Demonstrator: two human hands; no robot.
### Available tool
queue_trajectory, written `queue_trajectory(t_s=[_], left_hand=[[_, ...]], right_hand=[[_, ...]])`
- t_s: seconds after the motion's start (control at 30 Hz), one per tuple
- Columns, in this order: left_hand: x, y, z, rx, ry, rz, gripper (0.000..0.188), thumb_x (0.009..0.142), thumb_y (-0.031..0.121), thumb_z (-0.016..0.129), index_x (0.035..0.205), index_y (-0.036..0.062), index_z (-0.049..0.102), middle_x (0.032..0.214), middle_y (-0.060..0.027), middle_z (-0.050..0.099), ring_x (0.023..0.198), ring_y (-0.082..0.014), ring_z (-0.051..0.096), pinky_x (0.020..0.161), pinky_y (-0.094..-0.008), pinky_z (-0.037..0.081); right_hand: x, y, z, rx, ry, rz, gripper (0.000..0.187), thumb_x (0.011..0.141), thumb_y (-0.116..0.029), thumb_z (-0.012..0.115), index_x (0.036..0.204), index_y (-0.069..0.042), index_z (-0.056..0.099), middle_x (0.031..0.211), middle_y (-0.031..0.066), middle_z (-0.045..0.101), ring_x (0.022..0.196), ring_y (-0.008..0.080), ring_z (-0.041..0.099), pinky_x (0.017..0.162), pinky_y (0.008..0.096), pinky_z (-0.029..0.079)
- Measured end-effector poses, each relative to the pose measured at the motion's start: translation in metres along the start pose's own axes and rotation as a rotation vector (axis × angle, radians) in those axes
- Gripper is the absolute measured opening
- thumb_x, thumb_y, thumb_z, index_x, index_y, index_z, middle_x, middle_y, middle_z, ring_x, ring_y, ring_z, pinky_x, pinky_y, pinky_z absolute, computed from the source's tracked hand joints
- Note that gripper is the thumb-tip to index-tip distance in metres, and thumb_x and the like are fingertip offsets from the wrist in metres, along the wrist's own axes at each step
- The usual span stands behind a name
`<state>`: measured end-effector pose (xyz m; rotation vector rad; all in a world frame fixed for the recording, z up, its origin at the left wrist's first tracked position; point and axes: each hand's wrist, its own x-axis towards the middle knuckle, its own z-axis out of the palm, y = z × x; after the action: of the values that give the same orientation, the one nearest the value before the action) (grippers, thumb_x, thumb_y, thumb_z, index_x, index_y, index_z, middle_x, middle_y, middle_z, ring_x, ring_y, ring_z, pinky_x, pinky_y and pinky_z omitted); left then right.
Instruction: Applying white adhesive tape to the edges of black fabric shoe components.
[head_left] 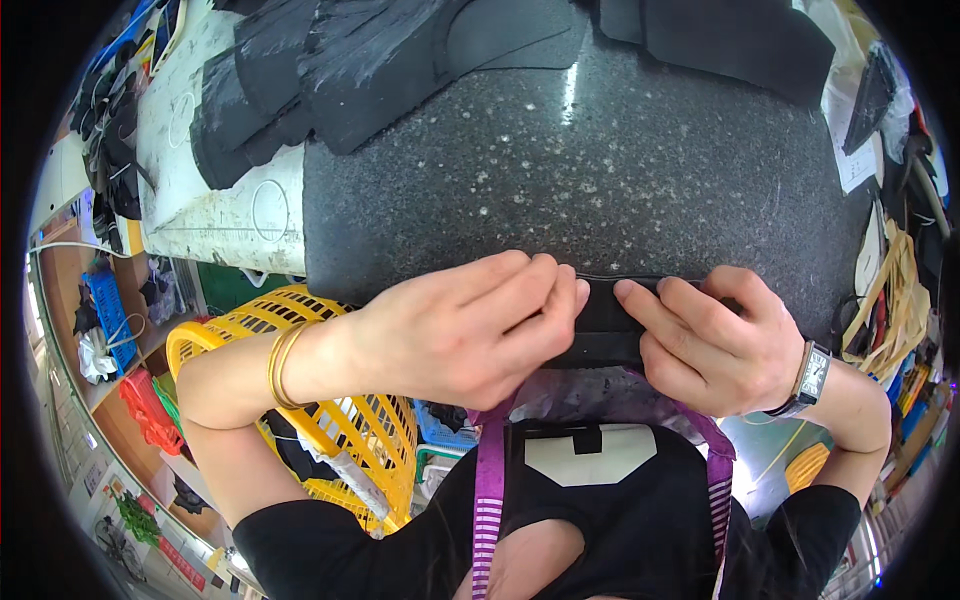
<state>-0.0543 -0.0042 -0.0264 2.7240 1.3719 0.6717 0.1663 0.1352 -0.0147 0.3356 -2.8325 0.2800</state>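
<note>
A flat black piece of sheet material (603, 320) lies at the near edge of the dark speckled worktop (560, 190), between my two hands. My left hand (485, 325) is closed, its thumb and fingertips pinched together at the left part of this piece. From the other side, my right hand (710, 340) presses its bent fingers and thumb on the right part of it. A thin edge line runs along the top of the piece between my fingertips. Both hands hide its ends.
Black cut pieces (370, 75) lie in overlapping stacks at the far left, and more dark panels (740, 45) at the far right. Below the worktop on the left stands a yellow plastic basket (385, 440). Tan strips (890, 290) hang at the right edge.
</note>
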Motion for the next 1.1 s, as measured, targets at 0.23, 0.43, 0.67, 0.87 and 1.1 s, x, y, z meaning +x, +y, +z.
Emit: queue_trajectory(t_s=[0.23, 0.43, 0.67, 0.87, 1.1], left_hand=[[-0.021, -0.018, -0.041, -0.237, -0.059, -0.227, 0.04, 0.063, -0.002, 0.069, 0.102, 0.0, 0.066, 0.101, -0.0129, 0.064, 0.095, -0.0293, 0.062, 0.078, -0.0387, 0.051], [0.011, 0.037, -0.004, -0.618, 0.046, -0.499, 0.06, 0.068, 0.019, 0.081, 0.12, -0.002, 0.058, 0.119, -0.0192, 0.057, 0.105, -0.0347, 0.059, 0.091, -0.0415, 0.049], [0.001, 0.047, 0.004, -0.151, 0.078, -0.454, 0.049, 0.066, 0.015, 0.079, 0.108, -0.005, 0.063, 0.112, -0.0183, 0.062, 0.1, -0.0331, 0.061, 0.084, -0.0392, 0.053], [-0.002, 0.056, 0.014, 0.01, 0.145, -0.349, 0.014, 0.071, 0.004, 0.071, 0.083, -0.0026, 0.065, 0.106, -0.0197, 0.067, 0.098, -0.0322, 0.065, 0.075, -0.0345, 0.057], [0.0, 0.057, 0.012, 0.017, 0.1, -0.373, 0.015, 0.073, 0.006, 0.072, 0.079, -0.0015, 0.061, 0.108, -0.0205, 0.067, 0.101, -0.0328, 0.065, 0.075, -0.0369, 0.057]], right_hand=[[0.008, -0.003, -0.01, -0.039, -0.112, -0.028, 0.016, 0.066, -0.016, 0.062, 0.08, -0.008, 0.06, 0.107, 0.01, 0.067, 0.097, 0.0148, 0.057, 0.07, 0.0282, 0.046], [0.006, -0.005, -0.009, -0.105, -0.092, -0.038, 0.017, 0.069, -0.019, 0.06, 0.082, -0.007, 0.06, 0.104, 0.007, 0.067, 0.105, 0.0161, 0.057, 0.078, 0.032, 0.046], [0.001, -0.003, -0.003, 0.065, -0.039, 0.05, 0.011, 0.07, -0.013, 0.064, 0.079, -0.008, 0.06, 0.113, 0.0111, 0.067, 0.103, 0.0229, 0.059, 0.078, 0.0355, 0.046], [-0.002, -0.002, 0.001, 0.027, 0.013, 0.042, 0.014, 0.07, -0.018, 0.061, 0.08, -0.01, 0.059, 0.108, 0.0076, 0.066, 0.102, 0.0164, 0.057, 0.079, 0.0321, 0.046], [-0.001, -0.005, -0.003, 0.024, -0.014, 0.044, 0.011, 0.071, -0.015, 0.063, 0.081, -0.009, 0.06, 0.111, 0.0095, 0.067, 0.102, 0.02, 0.058, 0.077, 0.0331, 0.046]])
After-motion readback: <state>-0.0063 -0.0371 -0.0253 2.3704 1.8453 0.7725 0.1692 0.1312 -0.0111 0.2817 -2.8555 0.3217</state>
